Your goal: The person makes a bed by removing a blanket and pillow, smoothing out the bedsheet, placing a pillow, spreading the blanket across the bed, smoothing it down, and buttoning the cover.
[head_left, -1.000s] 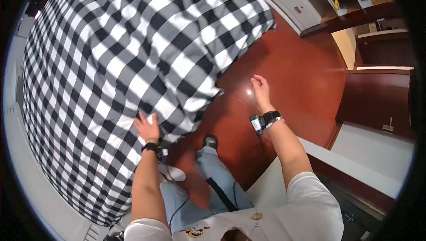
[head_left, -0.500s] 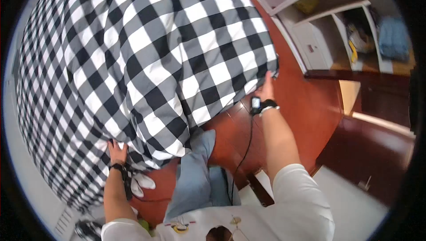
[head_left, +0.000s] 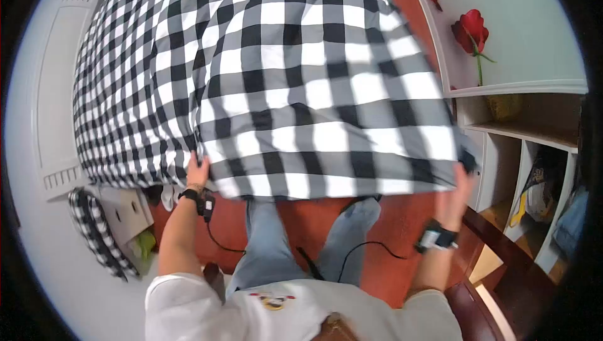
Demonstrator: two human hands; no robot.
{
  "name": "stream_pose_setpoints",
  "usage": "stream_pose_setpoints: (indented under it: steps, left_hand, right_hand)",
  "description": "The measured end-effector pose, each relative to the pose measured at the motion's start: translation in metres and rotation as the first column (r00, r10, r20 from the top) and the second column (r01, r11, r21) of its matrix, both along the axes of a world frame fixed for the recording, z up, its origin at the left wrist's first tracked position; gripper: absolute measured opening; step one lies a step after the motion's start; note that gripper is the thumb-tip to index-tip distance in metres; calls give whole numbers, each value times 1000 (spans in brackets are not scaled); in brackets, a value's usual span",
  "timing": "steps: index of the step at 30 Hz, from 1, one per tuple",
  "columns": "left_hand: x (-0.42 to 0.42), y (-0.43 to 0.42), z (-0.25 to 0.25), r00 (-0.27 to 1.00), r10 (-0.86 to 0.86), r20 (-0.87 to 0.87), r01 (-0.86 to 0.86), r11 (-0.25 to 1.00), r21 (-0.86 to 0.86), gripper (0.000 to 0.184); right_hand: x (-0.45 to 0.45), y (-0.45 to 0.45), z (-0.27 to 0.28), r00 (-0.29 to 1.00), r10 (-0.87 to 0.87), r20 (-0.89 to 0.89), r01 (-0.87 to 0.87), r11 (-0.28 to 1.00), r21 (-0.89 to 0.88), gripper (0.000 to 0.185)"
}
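Observation:
A black, white and grey checked duvet (head_left: pixel 301 96) spreads over the bed, its near edge running across in front of my legs. My left hand (head_left: pixel 198 173) is closed on the duvet close to that edge, where the fabric bunches into folds. Out to the right, my right hand (head_left: pixel 453 200) grips the near corner, which looks smeared by motion. Between the two hands the edge hangs fairly straight above the floor. Each wrist carries a dark strap with a small device.
Reddish floor (head_left: pixel 396 228) shows around my legs, with a black cable (head_left: pixel 370 243) across it. On the right stands an open shelf unit (head_left: pixel 496 171) beside a pale panel with a red rose (head_left: pixel 471 30). A white cabinet (head_left: pixel 125 212) and a folded checked cloth (head_left: pixel 94 234) are at left.
My right hand has swung right and down, pulling the duvet corner outward and flattening its folds. My left hand has shifted up and right in view. The camera view has turned.

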State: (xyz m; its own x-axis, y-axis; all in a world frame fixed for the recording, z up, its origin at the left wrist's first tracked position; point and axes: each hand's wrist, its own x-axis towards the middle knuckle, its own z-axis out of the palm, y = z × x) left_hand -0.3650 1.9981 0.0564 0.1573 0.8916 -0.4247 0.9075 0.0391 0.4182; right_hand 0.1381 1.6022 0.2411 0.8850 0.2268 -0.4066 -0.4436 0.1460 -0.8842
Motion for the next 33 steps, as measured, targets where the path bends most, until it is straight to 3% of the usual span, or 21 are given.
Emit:
stream_pose_setpoints:
  steps: [3, 5, 7, 9, 10, 12, 13, 14, 16, 17, 18, 19, 21, 23, 24, 25, 26, 27, 28, 31, 33]
  left_hand:
    - [65, -74, 54, 852, -199, -485, 121, 975, -187, 87]
    - [82, -104, 39, 933, 15, -361, -63, 991, -122, 91]
    - [87, -131, 23, 984, 165, -62, -170, 982, -87, 91]
    - [105, -145, 27, 936, 351, 1, -350, 933, -82, 91]
    - [113, -150, 28, 894, 447, 28, -443, 892, -92, 91]
    - [115, -164, 9, 832, 550, 67, -543, 834, -98, 90]
    - [132, -172, -5, 781, 613, 116, -602, 789, -120, 89]
    - [148, -171, -9, 810, 555, 190, -542, 832, -122, 85]
    - [167, -184, -57, 773, 601, 204, -621, 783, 43, 83]
    - [202, -180, -16, 681, 709, 183, -715, 698, -41, 82]
    - [209, -176, -30, 653, 736, 177, -743, 669, -42, 82]
    - [210, -173, -53, 628, 770, 113, -772, 635, -39, 84]
    - [221, -154, -43, 577, 815, 55, -807, 579, -117, 85]
    - [218, -138, -39, 536, 842, 52, -836, 539, -100, 85]
    - [212, -132, -44, 542, 839, 46, -838, 544, -51, 84]
    - [207, -127, -46, 550, 834, 37, -835, 550, 3, 83]
    - [210, -119, -37, 537, 843, 32, -844, 535, 39, 81]
    - [212, -113, -33, 536, 844, 18, -843, 535, 55, 80]
    - [222, -104, -21, 530, 848, 6, -846, 529, 72, 77]
    - [262, -80, -22, 621, 784, -19, -769, 614, 179, 68]
    - [298, -59, -31, 753, 658, -2, -649, 743, 166, 62]
  right_hand:
    - [44, -93, -7, 989, -120, -86, 97, 968, -233, 47]
    - [56, -106, -67, 997, -1, 79, 41, 861, -507, 48]
    - [53, -98, -69, 990, 138, -11, -133, 931, -340, 42]
    - [51, -71, -47, 986, 126, -112, -137, 986, -99, 38]
    - [56, -80, -56, 974, 143, -178, -163, 981, -102, 39]
    - [75, -129, -100, 937, 137, -321, -227, 938, -262, 42]
    - [68, -137, -101, 958, 187, -220, -268, 858, -438, 40]
    - [76, -157, -124, 931, 225, -287, -344, 804, -485, 39]
    - [68, -131, -85, 765, 458, -453, -636, 423, -646, 21]
    - [78, -154, -112, 558, 611, -561, -822, 312, -477, 12]
    - [81, -149, -107, 296, 740, -605, -898, -1, -440, 11]
    - [85, -126, -108, -7, 777, -629, -864, -321, -388, 12]
    - [89, -58, -94, -127, 838, -530, -525, -510, -681, 20]
    - [116, -5, -124, 208, 936, -285, -565, -123, -816, 21]
    - [143, 20, -155, 297, 951, -91, -598, 111, -794, 20]
    - [163, 54, -166, 495, 864, -89, -658, 306, -689, 20]
    - [184, 91, -175, 555, 831, 37, -604, 433, -669, 25]
    - [215, 118, -204, 632, 773, -46, -603, 454, -656, 27]
    - [243, 152, -212, 609, 790, -66, -617, 420, -665, 30]
    - [321, 257, -234, 432, 890, -144, -751, 266, -605, 37]
    - [340, 328, -226, 582, 708, -400, -806, 436, -401, 49]
